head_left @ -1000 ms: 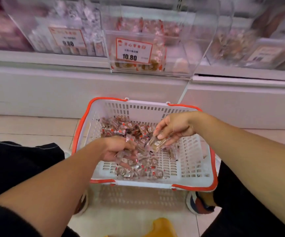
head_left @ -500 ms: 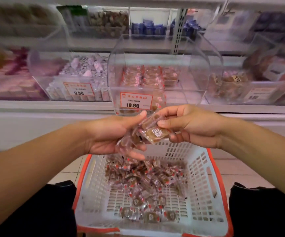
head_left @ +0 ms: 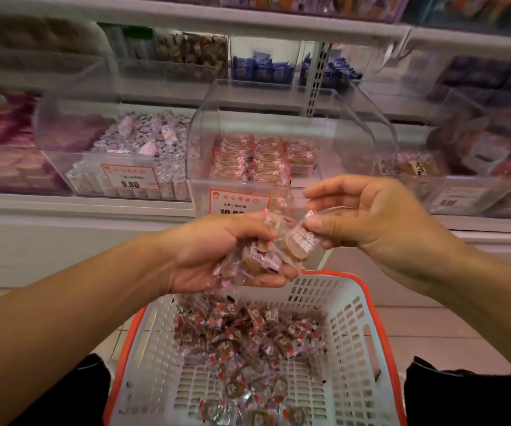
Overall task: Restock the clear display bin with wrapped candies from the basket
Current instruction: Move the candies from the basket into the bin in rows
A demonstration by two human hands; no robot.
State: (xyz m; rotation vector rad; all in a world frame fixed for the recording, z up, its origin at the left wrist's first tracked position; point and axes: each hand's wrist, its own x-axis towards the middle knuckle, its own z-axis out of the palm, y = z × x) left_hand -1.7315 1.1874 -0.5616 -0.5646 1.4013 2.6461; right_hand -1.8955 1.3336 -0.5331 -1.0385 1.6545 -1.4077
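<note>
A white basket with a red rim (head_left: 352, 333) sits on the floor below me, with several wrapped brown candies (head_left: 248, 336) piled in it. My left hand (head_left: 214, 256) is raised above the basket, palm up, fingers curled round a bunch of wrapped candies (head_left: 254, 259). Beside it, my right hand (head_left: 370, 219) pinches one wrapped candy (head_left: 298, 241) between thumb and fingers. Just behind both hands stands the clear display bin (head_left: 278, 127) on the shelf, open at the top, holding rows of the same candies and bearing a red-bordered price tag (head_left: 238, 201).
A neighbouring clear bin (head_left: 119, 149) of silver and pink sweets with a 9.80 tag stands to the left. More clear bins (head_left: 469, 167) stand to the right. An upper shelf (head_left: 260, 66) carries blue packets. My dark-clad knees flank the basket.
Both hands have lifted out of the basket with candies and risen toward the display bin. The view has tilted upward, so the bin and upper shelf now fill more of the frame.
</note>
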